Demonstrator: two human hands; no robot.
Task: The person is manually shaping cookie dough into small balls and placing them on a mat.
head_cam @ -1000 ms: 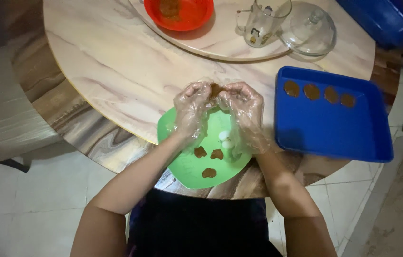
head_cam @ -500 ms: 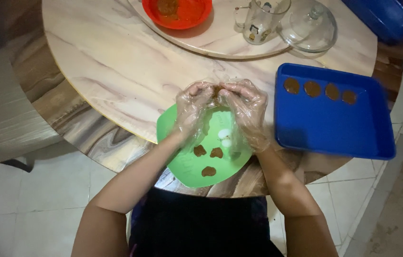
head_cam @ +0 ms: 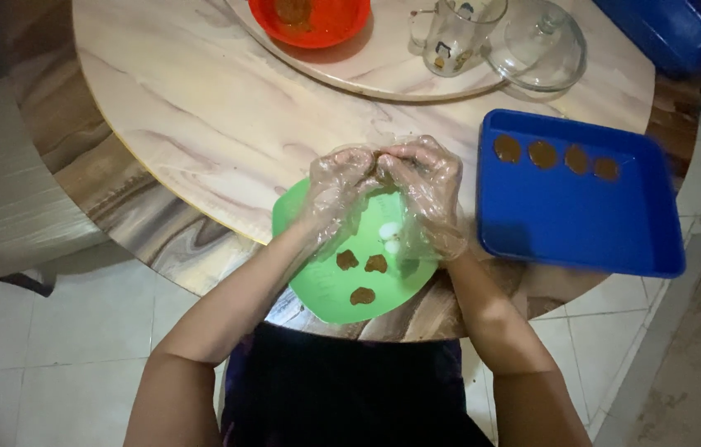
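My left hand and my right hand wear clear plastic gloves and meet fingertip to fingertip over a green board. Between the fingers they pinch a small brown lump of dough. Three brown dough pieces and a white blob lie on the board below the hands. To the right, a blue tray carries a row of several flat brown discs along its far edge.
The round marble table has a turntable at the back with an orange bowl, a glass mug and a glass lid. A blue container sits far right. Tiled floor lies below.
The hands have stayed together over the green board, working the dough with only small finger shifts. Nothing else has moved.
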